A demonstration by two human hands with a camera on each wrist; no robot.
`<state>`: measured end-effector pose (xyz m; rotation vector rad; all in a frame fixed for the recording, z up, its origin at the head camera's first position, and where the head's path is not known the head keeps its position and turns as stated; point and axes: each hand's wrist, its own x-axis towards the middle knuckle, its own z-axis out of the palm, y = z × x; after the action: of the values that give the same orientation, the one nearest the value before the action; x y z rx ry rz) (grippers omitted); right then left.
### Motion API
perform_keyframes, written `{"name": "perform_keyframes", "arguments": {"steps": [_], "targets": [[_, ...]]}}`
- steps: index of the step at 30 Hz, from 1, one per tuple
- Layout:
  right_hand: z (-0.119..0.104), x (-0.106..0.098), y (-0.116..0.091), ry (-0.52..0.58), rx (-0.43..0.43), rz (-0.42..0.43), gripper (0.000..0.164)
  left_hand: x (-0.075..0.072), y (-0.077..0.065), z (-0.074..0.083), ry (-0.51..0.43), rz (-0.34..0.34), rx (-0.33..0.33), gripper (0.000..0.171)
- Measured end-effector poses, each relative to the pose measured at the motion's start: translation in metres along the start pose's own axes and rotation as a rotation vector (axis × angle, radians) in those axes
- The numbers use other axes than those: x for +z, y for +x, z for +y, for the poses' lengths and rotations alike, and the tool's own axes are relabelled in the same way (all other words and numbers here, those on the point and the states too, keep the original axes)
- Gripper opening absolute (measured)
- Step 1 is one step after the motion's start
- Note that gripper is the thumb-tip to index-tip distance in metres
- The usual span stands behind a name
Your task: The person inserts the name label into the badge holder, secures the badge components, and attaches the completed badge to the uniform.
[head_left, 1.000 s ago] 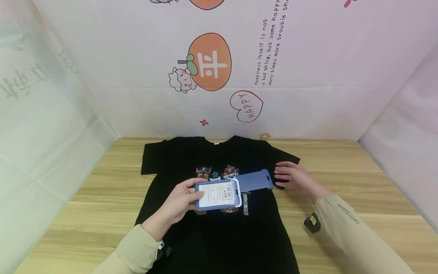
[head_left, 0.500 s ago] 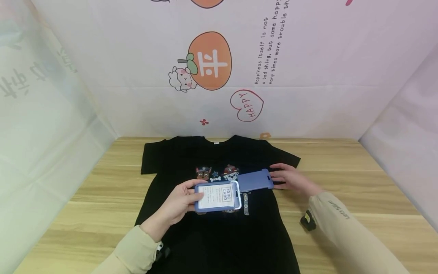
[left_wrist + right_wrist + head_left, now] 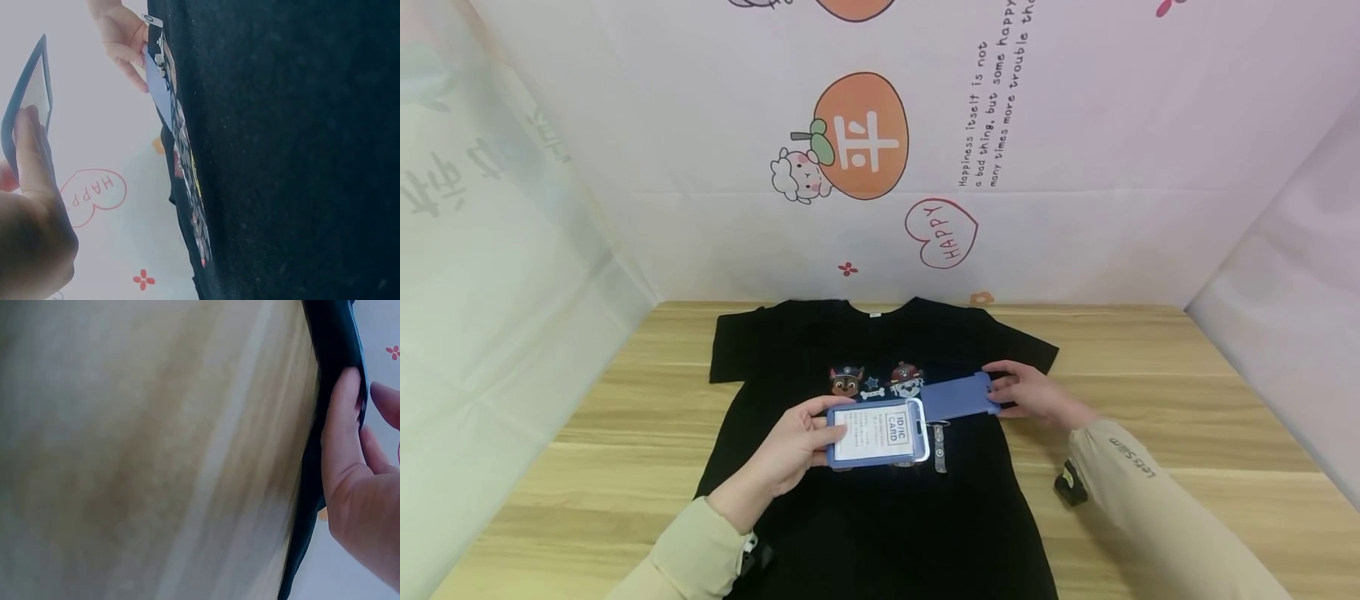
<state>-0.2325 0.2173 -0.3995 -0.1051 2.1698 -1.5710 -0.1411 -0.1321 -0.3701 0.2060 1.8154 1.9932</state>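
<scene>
My left hand grips the left end of a blue ID card holder, thumb on its front. A white "ID/IC CARD" insert shows in it. In the left wrist view the card holder is held up off the shirt. To its right, a flat blue cover piece lies on a black T-shirt. My right hand is at the cover's slotted right end, fingertips at the edge. In the right wrist view the thumb stands slightly apart from the cover, across from the fingers.
A short dark strap with snaps lies on the shirt below the cover. Under the shirt is a wood-grain table. White printed cloth hangs at the back and both sides.
My right hand has moved left from beside the cover, and its thumb now overlaps the slotted end. The left hand with the card holder has stayed nearly still.
</scene>
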Motion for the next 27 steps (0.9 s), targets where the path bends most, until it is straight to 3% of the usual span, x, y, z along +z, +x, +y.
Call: {"name": "perform_keyframes", "arguments": {"steps": [18,27], "targets": [[-0.004,-0.002,-0.009,0.059,-0.037,-0.030,0.055,0.003,0.000,-0.001,-0.021,-0.019,0.008,0.049],[-0.001,-0.005,-0.015,0.090,-0.036,0.003,0.055,0.006,-0.001,0.000,-0.018,-0.013,0.013,0.048]]}}
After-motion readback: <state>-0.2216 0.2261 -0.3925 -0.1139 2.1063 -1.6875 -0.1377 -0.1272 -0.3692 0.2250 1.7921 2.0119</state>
